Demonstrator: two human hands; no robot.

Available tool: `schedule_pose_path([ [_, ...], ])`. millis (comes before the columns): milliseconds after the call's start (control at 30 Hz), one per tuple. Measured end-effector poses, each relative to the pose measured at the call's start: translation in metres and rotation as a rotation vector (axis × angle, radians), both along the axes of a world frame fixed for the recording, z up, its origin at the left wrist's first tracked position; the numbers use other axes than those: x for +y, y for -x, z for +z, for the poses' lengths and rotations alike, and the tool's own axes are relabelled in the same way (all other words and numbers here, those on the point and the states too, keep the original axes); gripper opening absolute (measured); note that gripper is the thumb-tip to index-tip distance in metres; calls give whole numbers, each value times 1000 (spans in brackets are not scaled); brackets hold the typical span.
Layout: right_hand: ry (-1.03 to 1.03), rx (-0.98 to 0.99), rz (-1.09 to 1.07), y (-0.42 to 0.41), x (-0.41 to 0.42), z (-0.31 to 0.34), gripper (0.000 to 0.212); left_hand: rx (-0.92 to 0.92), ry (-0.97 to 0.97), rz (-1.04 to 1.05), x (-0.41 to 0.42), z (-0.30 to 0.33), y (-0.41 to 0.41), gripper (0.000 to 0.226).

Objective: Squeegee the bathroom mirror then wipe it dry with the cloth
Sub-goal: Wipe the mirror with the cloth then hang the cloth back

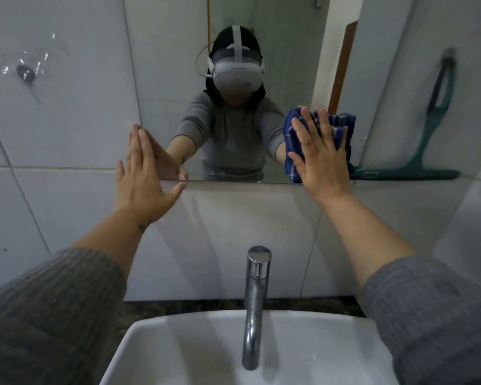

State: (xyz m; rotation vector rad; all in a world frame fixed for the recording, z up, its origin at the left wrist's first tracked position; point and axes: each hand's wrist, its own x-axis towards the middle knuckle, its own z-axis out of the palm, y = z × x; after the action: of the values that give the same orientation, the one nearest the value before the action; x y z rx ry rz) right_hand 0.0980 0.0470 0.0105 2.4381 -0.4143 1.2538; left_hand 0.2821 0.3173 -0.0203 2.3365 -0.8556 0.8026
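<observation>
Grey sleeves point(47, 309) cropped, hands flat: right hand point(321, 159) half-hiding blue cloth point(342, 126), left hand point(143, 176) empty

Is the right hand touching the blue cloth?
Touching. The head view shows the right hand spread flat on the blue cloth, pressing it to the mirror.

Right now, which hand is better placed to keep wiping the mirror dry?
The right hand: it presses the blue checked cloth flat on the wall mirror. The left hand, empty, rests at the mirror's lower left corner.
</observation>
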Motion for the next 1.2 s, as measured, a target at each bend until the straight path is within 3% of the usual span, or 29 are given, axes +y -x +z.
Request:
schedule_pose_path([
  [200, -143, -67, -12, 37, -37, -19, 59, 14, -28, 63, -4, -2, 1, 125],
  [367, -144, -166, -24, 31, -42, -50, 57, -15, 10, 44, -7, -7, -2, 124],
  [800, 361, -82, 59, -24, -10, -72, 63, -22, -7, -89, 7, -2, 0, 121],
  [1200, 489, -49, 105, -91, 71, -57, 50, -119, 34, -291, 22, -20, -24, 105],
])
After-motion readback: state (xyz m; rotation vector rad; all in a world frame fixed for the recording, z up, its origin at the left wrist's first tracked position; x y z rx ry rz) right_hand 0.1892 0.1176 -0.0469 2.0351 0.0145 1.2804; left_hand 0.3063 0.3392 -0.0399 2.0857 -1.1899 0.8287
